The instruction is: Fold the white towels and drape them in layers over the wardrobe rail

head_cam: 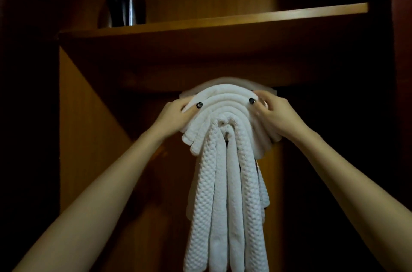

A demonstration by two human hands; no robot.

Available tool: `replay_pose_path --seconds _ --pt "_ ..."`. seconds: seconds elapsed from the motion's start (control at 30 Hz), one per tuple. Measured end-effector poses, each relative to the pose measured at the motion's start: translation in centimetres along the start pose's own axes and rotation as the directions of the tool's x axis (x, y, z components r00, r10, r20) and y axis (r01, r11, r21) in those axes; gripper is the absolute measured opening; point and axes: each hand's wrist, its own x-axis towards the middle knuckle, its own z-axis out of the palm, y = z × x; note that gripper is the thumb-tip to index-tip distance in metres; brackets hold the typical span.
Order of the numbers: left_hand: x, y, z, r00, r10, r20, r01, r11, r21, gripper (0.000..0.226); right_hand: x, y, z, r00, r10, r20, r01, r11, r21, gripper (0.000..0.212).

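Several folded white towels (225, 160) hang in arched layers over the wardrobe rail, which they hide. The inner ones are waffle-textured and hang long; the outer ones are smooth and short. My left hand (178, 113) grips the left side of the top layers, thumb on the front. My right hand (272, 111) grips the right side of the same layers, thumb on the front edge. Both arms reach up from below.
A wooden shelf (211, 24) runs just above the towels, with a dark shiny object (124, 4) standing on its left part. The wardrobe's wooden left side panel (89, 126) is lit; the right side is dark.
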Motion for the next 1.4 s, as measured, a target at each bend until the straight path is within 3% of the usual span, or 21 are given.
replay_pose_path --seconds 0.07,0.13,0.23,0.33,0.4,0.5,0.6,0.7,0.77,0.87,0.97,1.2,1.3,1.4 --pt "0.5 -0.4 0.1 0.998 0.038 -0.057 -0.032 0.994 0.103 0.047 0.1 -0.2 0.5 0.999 -0.015 -0.035 0.015 1.0 -0.011 0.034" --pt "0.6 -0.4 0.3 0.995 0.054 -0.079 -0.05 0.998 0.048 0.041 0.1 -0.4 0.9 0.997 0.009 -0.081 -0.008 1.0 0.012 0.022" --pt "1.2 -0.1 0.8 0.991 0.085 -0.1 -0.086 0.996 -0.012 0.034 0.7 -0.5 1.2 0.999 0.021 -0.042 -0.021 1.0 0.019 0.034" --pt "1.3 0.4 1.6 0.994 0.081 -0.068 -0.084 0.995 -0.043 0.044 0.8 -0.4 1.6 0.999 -0.051 0.015 0.051 0.999 0.016 0.041" --pt "0.5 0.8 2.3 0.997 0.072 -0.023 -0.073 0.996 -0.052 0.053 0.3 -0.4 1.9 0.997 -0.081 0.019 0.081 0.997 -0.003 0.042" --pt "-0.3 1.3 3.1 0.999 0.039 -0.005 -0.039 0.997 -0.063 0.047 -0.8 -0.7 2.3 0.999 -0.051 0.011 0.05 0.996 0.079 0.039" --pt "-0.9 2.2 2.8 0.996 -0.01 0.086 0.009 1.0 0.016 0.051 -1.6 -1.3 2.2 0.999 -0.025 0.04 0.019 0.989 0.146 0.04" --pt "-1.4 2.7 1.5 0.981 0.021 0.193 -0.031 0.998 0.052 0.057 -2.1 -2.1 1.1 0.991 0.016 0.134 -0.037 0.987 0.158 0.046" --pt "-2.3 3.5 0.5 0.991 0.019 0.133 -0.032 0.995 0.092 0.057 -2.6 -2.5 0.4 0.987 0.061 0.148 -0.079 0.99 0.118 0.052" --pt "-5.8 5.8 -0.4 0.999 -0.026 -0.029 0.032 0.973 0.227 0.048 -5.1 -3.8 0.0 0.994 0.106 0.04 -0.104 0.994 -0.038 0.055" --pt "-11.4 7.3 -0.7 0.999 -0.044 -0.014 0.046 0.93 0.364 0.047 -9.5 -6.2 0.7 0.997 0.059 0.042 -0.053 0.992 -0.116 0.054" --pt "-29.3 6.0 -3.2 0.938 -0.311 0.151 0.162 0.783 0.6 0.048 -23.6 -12.4 8.2 0.936 0.01 0.353 0.021 0.996 -0.084 0.05" --pt "-38.2 4.8 -5.5 0.863 -0.458 0.215 0.215 0.717 0.663 0.05 -29.7 -15.3 12.4 0.858 0.001 0.514 0.026 0.999 -0.044 0.051" --pt "-47.3 3.5 -8.2 0.752 -0.6 0.272 0.244 0.638 0.731 0.052 -36.0 -19.0 16.3 0.729 -0.01 0.685 0.036 0.999 -0.024 0.054"
